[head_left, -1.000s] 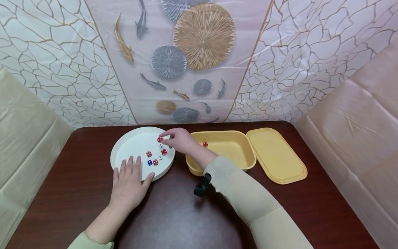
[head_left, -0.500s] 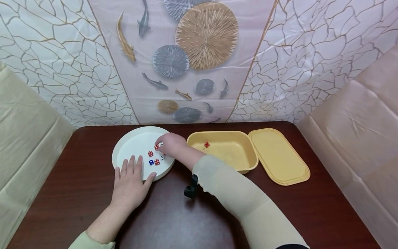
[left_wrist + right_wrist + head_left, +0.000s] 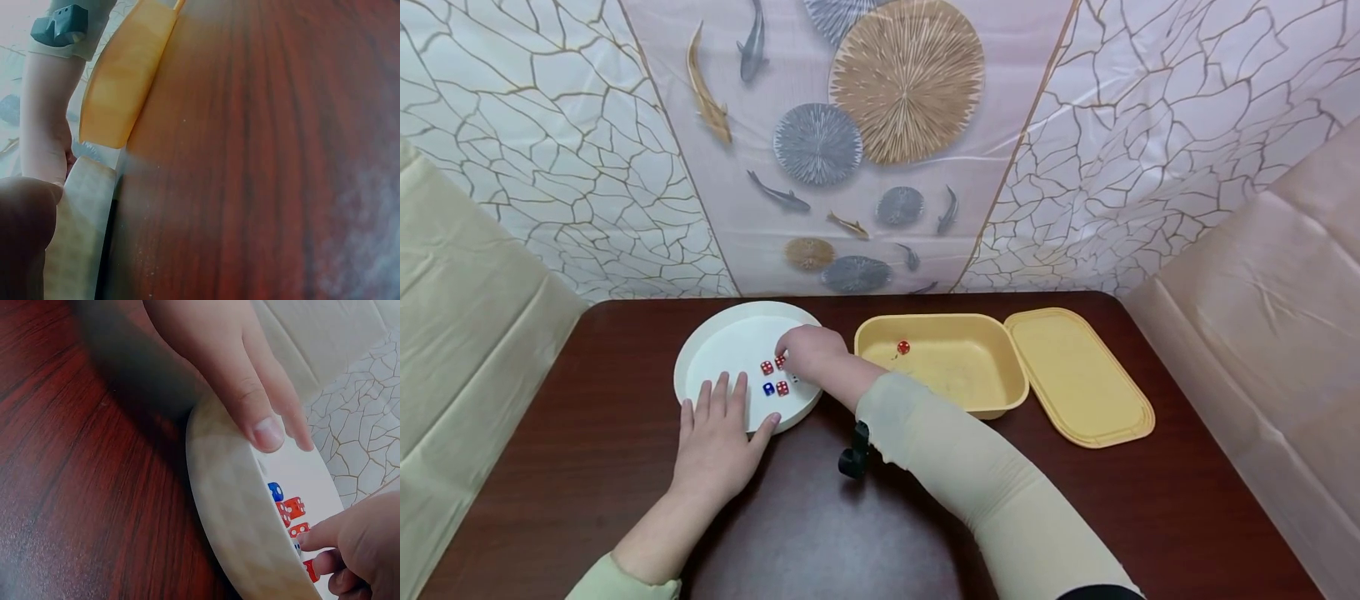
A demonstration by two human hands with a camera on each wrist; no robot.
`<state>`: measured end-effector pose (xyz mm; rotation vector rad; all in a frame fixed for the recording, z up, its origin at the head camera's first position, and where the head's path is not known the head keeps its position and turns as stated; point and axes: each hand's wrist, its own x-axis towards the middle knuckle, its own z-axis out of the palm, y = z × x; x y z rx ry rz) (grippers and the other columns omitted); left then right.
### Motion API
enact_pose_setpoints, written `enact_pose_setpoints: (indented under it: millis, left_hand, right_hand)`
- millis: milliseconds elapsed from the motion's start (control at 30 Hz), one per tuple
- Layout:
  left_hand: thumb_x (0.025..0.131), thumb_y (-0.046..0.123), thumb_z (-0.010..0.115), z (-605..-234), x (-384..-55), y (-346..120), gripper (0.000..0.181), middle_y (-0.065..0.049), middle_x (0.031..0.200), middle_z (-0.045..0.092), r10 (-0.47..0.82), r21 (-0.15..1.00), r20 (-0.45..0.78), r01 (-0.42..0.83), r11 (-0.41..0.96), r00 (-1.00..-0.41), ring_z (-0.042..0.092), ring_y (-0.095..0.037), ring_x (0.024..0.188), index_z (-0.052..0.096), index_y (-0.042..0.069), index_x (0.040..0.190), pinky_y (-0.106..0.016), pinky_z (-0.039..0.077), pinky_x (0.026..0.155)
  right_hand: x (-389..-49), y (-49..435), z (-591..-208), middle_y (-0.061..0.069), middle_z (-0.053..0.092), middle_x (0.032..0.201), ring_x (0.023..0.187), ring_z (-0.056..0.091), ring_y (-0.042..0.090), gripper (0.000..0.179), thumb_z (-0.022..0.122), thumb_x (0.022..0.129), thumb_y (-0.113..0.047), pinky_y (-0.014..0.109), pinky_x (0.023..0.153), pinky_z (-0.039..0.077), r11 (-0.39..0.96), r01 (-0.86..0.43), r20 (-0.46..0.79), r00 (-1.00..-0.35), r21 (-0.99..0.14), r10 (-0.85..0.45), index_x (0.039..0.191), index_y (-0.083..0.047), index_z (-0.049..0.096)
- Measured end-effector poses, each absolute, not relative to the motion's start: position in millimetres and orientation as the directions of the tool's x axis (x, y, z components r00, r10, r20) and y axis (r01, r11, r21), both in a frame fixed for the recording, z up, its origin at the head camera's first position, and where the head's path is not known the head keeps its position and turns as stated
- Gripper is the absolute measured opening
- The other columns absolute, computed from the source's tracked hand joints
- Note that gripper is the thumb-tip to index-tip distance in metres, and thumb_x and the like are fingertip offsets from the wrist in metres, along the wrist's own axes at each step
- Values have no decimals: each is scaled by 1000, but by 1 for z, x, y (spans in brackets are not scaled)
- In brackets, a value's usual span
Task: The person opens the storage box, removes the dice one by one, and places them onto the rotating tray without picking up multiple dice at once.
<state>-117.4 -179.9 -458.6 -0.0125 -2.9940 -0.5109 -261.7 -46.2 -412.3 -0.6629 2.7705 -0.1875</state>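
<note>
My left hand (image 3: 718, 446) lies with spread, straight fingers over the near left rim of a round white tray (image 3: 715, 346), steadying against it. Inside the tray my right hand (image 3: 811, 354) bends over with curled fingers, its fingertips at a red die (image 3: 780, 362). Beside that die sit another red die (image 3: 767, 367), a blue die (image 3: 768, 388) and a further red die (image 3: 782, 388). In the right wrist view, my right fingertip meets the dice next to a white die (image 3: 297, 545), and a red die (image 3: 310, 570) shows by the curled fingers. My right hand partly covers the dice from above.
Right of the tray stands a yellow rectangular box (image 3: 955, 367) with one red die (image 3: 903, 347) inside. Its yellow lid (image 3: 1078, 375) lies flat against the box's right side. All rest on a dark wooden table (image 3: 820, 517) in front of a patterned cloth backdrop.
My right hand has brought a red die from the tray's far right side toward the middle, near another red die. My left hand stays on the rim. The view has shifted slightly.
</note>
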Motion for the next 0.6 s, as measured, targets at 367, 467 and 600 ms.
enact_pose_setpoints:
  millis: [367,467,600]
  left_hand:
    - [99,54,48,-454,-119,-178,81,-29,157,22,-3,319,99,29,947,-995,13,-49,145,25,1,155,-66,5,114]
    - [99,53,49,-454,-118,-178,80,-29,157,22,-5,320,97,27,947,-995,13,-49,145,25,1,155,-66,5,114]
    - [99,54,49,-453,-116,-179,81,-30,157,21,-5,325,84,23,945,-996,12,-50,145,24,1,155,-66,4,114]
  right_hand:
    - [-261,-35,-405,-12,67,122,96,57,7,28,66,96,-32,28,80,49,879,-379,-186,-878,-290,-440,124,-30,70]
    - [-261,-30,-401,-10,68,116,91,58,7,27,67,95,-33,26,77,49,863,-358,-158,-887,-357,-434,122,-30,71]
    - [-260,-22,-399,-8,69,110,87,59,7,28,69,94,-33,24,74,49,822,-325,-156,-885,-468,-439,122,-28,71]
